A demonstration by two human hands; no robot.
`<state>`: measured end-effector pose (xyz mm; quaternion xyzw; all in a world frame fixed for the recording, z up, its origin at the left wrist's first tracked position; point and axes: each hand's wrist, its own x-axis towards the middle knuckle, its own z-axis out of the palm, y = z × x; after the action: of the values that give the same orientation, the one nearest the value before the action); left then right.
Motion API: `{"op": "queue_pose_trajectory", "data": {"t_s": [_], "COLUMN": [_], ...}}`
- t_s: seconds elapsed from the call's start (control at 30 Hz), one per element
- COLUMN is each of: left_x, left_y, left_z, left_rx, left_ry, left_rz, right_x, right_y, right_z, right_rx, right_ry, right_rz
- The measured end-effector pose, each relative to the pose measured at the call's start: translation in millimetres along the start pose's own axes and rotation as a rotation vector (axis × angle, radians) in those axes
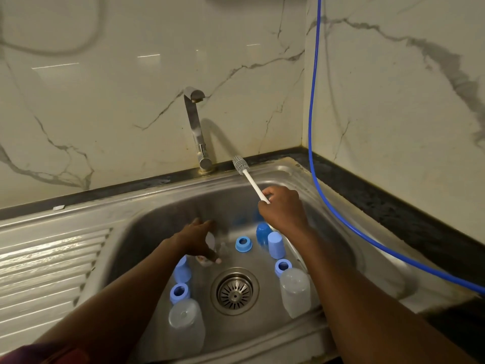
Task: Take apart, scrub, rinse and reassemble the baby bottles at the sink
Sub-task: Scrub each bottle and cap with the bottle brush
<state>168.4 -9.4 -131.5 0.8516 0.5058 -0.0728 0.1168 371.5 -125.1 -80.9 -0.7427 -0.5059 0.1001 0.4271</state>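
Head view: the right hand (282,208) pinches the brush (250,177) by its white handle, bristles raised above the basin, seemingly ready to scrub. The left hand (196,237) curls round a blurred clear piece (210,243) low in the sink (168,191). Two bottles (186,327) stand inverted there, probably draining, among blue rings (243,244).

The steel sink (147,232) holds clear bottles (186,327), blue caps (275,244) and rings (243,244) around its drain (235,291).

Two clear bottles (186,327) sit in the sink (147,222) among blue rings (243,244) and caps (275,245) (brush (249,177) held aloft).
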Motion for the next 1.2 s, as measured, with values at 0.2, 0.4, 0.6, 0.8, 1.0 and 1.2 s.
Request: {"op": "queue_pose_trajectory", "data": {"t_s": [0.2, 0.4, 0.6, 0.8, 1.0, 1.2], "left_x": [23.0, 28.5, 29.9, 32.5, 15.8, -53.4], "left_y": [31.7, 47.4, 51.9, 50.9, 44.4, 2.8], "left_z": [-8.4, 7.2, 17.4, 20.8, -12.4, -51.9], "left_rx": [-0.004, 0.361, 0.489, 0.409, -0.068, -1.069], "left_ry": [0.137, 0.003, 0.076, 0.175, 0.268, 0.473], "left_rz": [0.058, 0.008, 0.008, 0.056, 0.041, -0.037], "right_x": [-1.2, -2.5, -3.2, -2.0, -3.8, -7.7], "right_y": [-0.6, -0.8, -1.6, -0.7, -2.0, -12.7], "right_z": [0.9, 1.3, 2.6, 2.9, -0.4, 3.8], "right_rx": [0.031, 0.040, 0.040, 0.030, 0.013, 0.041], "right_ry": [-0.006, -0.006, -0.006, -0.006, -0.005, -0.124], "right_rz": [0.007, -0.010, -0.023, -0.039, -0.043, -0.161]}}
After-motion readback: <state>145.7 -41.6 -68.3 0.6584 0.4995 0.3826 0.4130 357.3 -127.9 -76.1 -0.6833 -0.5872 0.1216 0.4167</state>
